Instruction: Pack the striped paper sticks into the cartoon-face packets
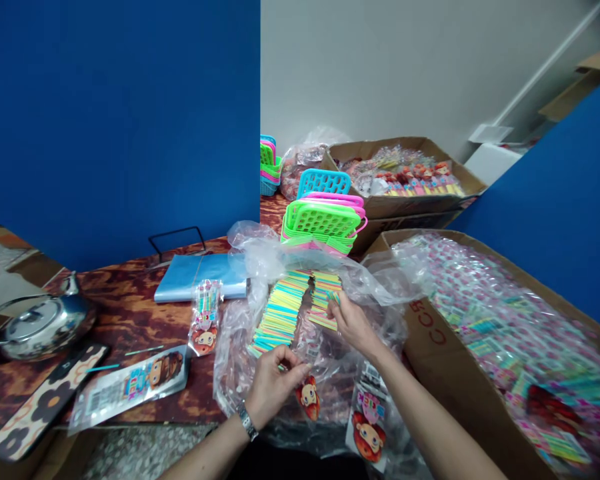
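Red letters "CCR" on cardboard box.

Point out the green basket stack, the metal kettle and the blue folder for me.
green basket stack (321, 223), head view, on the top basket's perforated face.
metal kettle (43, 325), head view, on its shiny lid.
blue folder (197, 275), head view, on the middle of its cover.

Steel kettle sat at table's left edge, floral-patterned case just in front of it. Blue folder stack lay mid-table near a black wire stand. Neon plastic baskets were stacked behind, more baskets farther back. Open cardboard box of packets stood at rear; second large box filled right side.
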Tool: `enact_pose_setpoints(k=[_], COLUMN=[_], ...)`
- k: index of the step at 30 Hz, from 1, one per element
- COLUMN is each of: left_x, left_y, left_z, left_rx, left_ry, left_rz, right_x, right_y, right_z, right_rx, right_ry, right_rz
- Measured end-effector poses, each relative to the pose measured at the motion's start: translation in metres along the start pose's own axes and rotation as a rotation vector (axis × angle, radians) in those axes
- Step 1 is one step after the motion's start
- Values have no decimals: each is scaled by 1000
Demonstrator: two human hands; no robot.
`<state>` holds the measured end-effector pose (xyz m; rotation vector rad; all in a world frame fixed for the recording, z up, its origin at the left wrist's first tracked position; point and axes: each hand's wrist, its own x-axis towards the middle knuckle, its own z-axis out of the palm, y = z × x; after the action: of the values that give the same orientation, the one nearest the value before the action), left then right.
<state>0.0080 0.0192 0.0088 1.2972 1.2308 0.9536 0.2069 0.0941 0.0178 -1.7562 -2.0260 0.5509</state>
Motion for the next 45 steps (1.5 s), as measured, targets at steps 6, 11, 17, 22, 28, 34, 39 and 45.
enact_pose_setpoints(k=[6,11,17,22,28,34,39,45], left_x=[-4,-9,-12,-14,-12,-2,1,-2], left_y=[4,8,10,12,17,24,19,15], left_z=[2,4,1,-1,-4,-10,-4,0], left_rx=[-194,-625,-683,-691,-721,-312,3,108], left_ry=[-144,-310,-312,-326,-333,-153,-18,19], left_rz=[-22,-162,-229,-236,-189,-27,30,92], right_x=[-33,-49,-56,-56,-57,-48,-45,-46], right_y=[-37,-63,-71,-67,-66,-77,-101,-107], right_z=[-7,-1,1,3,5,-12,-22,-11], right_rx=[449,611,458,401,475,949,1127,873], right_ry=[144,181,185,209,166,367,425,418], right_rz=[-196,-339,-491,-540,-527,-146,-146,-204])
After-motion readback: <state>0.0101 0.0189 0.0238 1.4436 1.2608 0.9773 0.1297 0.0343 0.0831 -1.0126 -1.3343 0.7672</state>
